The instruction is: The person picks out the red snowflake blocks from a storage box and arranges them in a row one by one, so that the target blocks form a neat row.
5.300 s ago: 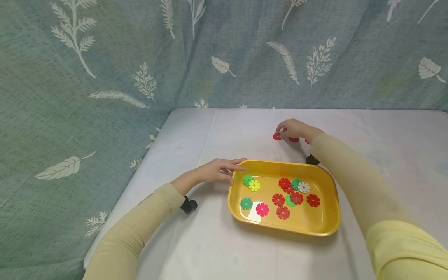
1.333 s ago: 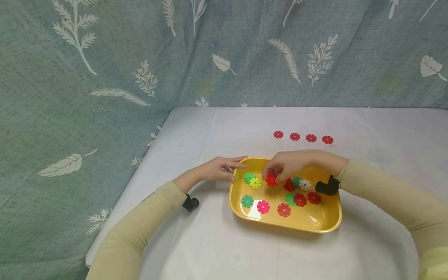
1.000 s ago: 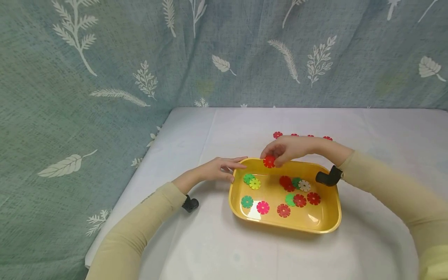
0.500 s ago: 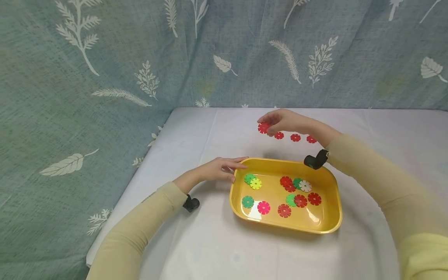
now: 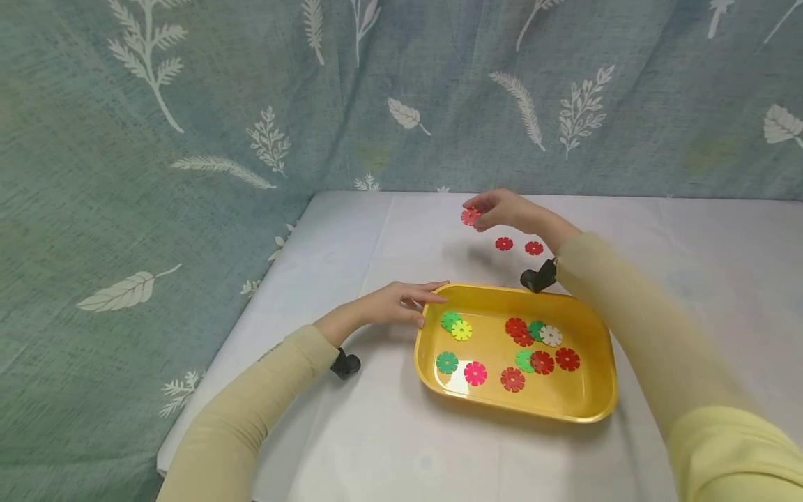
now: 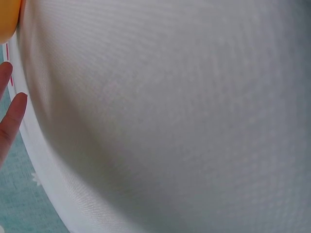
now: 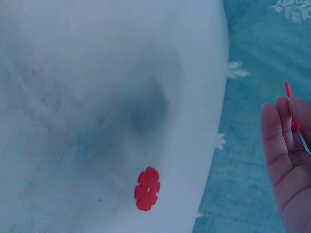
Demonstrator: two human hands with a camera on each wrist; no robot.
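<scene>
A red notched plastic disc [image 5: 470,217] is pinched between the thumb and fingers of my right hand [image 5: 507,209], above the far part of the table. In the right wrist view that disc [image 7: 287,90] shows edge-on. Two red discs, one left [image 5: 504,244] and one right [image 5: 534,248], lie flat on the cloth just below this hand; my forearm covers the row further right. My left hand [image 5: 395,305] rests with extended fingers at the left rim of a yellow tray [image 5: 502,410]. Inside the tray lie several red, green, yellow, pink and white discs.
White cloth covers the table [image 5: 389,446], and a leaf-patterned blue-green curtain [image 5: 401,84] hangs behind and along the left side. A black wrist camera [image 5: 538,277] on the right arm hangs over the tray's far rim.
My right hand took a red disc out of the tray and carried it away from me, past its far rim, to the left end of the row. The left hand stays at the rim.
</scene>
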